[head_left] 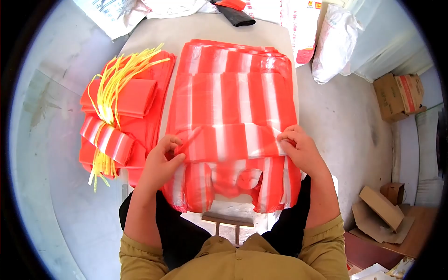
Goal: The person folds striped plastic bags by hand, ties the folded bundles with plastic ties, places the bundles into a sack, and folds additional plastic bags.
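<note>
A stack of red-and-white striped plastic bags (224,98) lies flat on the table, its handle ends hanging over the near edge. A folded band of the top bag (228,142) runs across the stack. My left hand (165,156) pinches the left end of this band between thumb and fingers. At the right end, my right hand (296,144) grips the band's corner with its fingertips. To the left lie folded red bags (128,95), a small striped roll (107,140) and a bundle of yellow ties (109,93) draped over them.
The table (163,30) has white printed sacks (114,16) and a black-and-red item (235,15) at its far side. A white sack (336,44) stands at the back right. Cardboard boxes (399,97) are on the right, with an opened carton (380,214) lower down.
</note>
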The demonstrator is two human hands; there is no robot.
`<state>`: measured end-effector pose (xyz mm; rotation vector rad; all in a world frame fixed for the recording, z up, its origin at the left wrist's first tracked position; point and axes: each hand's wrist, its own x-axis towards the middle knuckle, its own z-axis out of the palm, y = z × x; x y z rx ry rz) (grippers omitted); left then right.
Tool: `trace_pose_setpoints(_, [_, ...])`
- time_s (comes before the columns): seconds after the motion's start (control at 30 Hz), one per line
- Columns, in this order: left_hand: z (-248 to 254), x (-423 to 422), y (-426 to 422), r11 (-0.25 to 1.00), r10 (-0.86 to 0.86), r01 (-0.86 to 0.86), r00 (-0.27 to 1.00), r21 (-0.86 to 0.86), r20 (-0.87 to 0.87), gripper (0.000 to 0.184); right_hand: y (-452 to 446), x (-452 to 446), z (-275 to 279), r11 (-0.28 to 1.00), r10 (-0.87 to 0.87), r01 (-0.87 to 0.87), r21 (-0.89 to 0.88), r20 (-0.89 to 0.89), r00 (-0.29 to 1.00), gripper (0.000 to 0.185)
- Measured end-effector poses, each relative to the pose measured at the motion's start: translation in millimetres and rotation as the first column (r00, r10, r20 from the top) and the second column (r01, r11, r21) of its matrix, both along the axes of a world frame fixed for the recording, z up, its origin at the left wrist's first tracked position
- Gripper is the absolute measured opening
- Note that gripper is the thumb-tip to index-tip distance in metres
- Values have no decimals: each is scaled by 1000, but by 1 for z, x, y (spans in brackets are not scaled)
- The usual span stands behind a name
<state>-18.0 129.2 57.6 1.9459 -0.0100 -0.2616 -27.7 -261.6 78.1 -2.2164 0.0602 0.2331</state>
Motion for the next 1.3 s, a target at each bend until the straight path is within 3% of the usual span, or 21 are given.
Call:
trace_pose_setpoints(0.23, [7,-7,2,986,-159,160,987,36,-20,45,-1,-8,9,987,134,-127,-97,72,988,41])
trace_pose_setpoints(0.33, [20,-9,-13,953,-183,125,964,276,193,49,1,-12,8,974,160,-138,-177,120,980,47])
trace_pose_setpoints(0.53, [1,-9,-19,904,-160,-4,925,428,345,56,5,-10,5,929,222,-107,-355,300,928,40])
trace_pose_setpoints(0.83, [7,-8,-11,914,-147,-63,869,400,473,38,-7,-8,15,906,306,-86,-414,500,811,34])
trace_pose_setpoints(0.93, [8,-6,-8,928,-134,-97,814,359,565,26,-20,0,10,948,297,-171,-268,560,773,27])
trace_pose_setpoints(1.0, [4,0,-1,982,-112,6,828,191,550,18,-23,-1,14,988,106,-128,86,221,969,17])
trace_pose_setpoints(1.03, [3,1,0,995,-74,34,881,93,468,15,-24,-2,16,968,47,-48,248,12,999,13])
trace_pose_setpoints(1.07, [1,3,0,999,-35,42,924,-10,380,13,-23,-1,17,969,-2,10,249,-33,999,14])
trace_pose_setpoints(1.13, [0,5,0,976,55,-53,998,-213,5,13,-19,4,17,962,-95,123,243,-123,988,20])
trace_pose_setpoints(1.3, [-16,22,-19,979,202,-195,968,-60,150,29,-14,21,-18,942,-238,226,248,19,971,45])
